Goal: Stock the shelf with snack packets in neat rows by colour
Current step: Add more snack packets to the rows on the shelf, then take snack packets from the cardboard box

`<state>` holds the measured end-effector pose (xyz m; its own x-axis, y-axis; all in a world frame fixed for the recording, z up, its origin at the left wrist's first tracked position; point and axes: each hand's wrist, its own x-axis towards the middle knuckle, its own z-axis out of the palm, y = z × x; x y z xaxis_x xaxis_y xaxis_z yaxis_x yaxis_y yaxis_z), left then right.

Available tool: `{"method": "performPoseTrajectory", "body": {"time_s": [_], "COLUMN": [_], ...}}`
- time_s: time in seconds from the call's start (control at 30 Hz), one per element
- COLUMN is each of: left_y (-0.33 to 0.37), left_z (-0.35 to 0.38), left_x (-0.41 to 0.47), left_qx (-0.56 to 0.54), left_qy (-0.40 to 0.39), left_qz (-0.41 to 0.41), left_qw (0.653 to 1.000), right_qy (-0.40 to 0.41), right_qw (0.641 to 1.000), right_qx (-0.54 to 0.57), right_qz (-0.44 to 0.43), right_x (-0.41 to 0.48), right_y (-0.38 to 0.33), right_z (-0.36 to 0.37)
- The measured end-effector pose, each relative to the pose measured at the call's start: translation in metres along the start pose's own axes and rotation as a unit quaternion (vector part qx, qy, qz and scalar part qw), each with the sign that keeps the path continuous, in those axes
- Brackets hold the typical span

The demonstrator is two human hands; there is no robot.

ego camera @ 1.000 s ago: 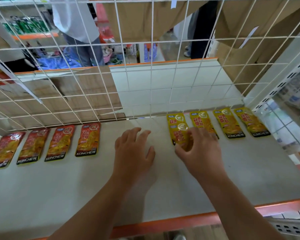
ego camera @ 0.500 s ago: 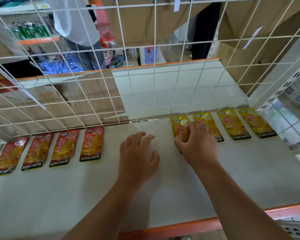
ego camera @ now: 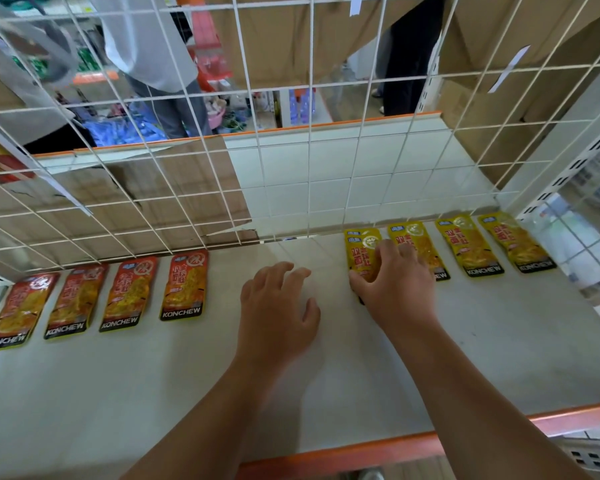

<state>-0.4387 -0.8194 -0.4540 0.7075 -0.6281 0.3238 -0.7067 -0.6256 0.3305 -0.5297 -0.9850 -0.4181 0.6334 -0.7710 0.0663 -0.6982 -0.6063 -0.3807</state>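
- 4 red packets (ego camera: 184, 285) are lying side by side at the back left of the shelf (ego camera: 118, 393), along the mesh (ego camera: 309, 168).
- Your left hand (ego camera: 278, 306) is spreading open over the shelf's middle, holding nothing.
- Your right hand (ego camera: 395, 289) is pinching a yellow packet (ego camera: 362, 258) that is lying flat by the mesh, thumb at its left edge, fingers over its top.
- 3 yellow neighbours (ego camera: 470, 247) are lining up to its right.

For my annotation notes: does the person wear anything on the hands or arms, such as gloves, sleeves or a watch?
No. The left hand and right hand are bare, with no gloves or rings visible. No sleeve, watch or bracelet shows up to the frame edge.
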Motion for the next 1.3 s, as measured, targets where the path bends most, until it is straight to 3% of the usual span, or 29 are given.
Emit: {"method": "performPoseTrajectory", "body": {"time_s": [0.7, 1.3], "left_y": [0.001, 0.0], "left_z": [-0.002, -0.002], "left_x": [-0.001, 0.0], "left_qx": [-0.003, -0.007], "left_qy": [-0.006, -0.01], "left_qz": [-0.003, -0.002], "left_qw": [1.0, 1.0], "right_qy": [-0.045, -0.027], "right_qw": [0.999, 1.0], "right_qx": [-0.013, 0.005], "right_qz": [0.011, 0.007], "right_x": [0.007, 0.008], "right_y": [-0.009, -0.007], "right_z": [-0.005, -0.002]}}
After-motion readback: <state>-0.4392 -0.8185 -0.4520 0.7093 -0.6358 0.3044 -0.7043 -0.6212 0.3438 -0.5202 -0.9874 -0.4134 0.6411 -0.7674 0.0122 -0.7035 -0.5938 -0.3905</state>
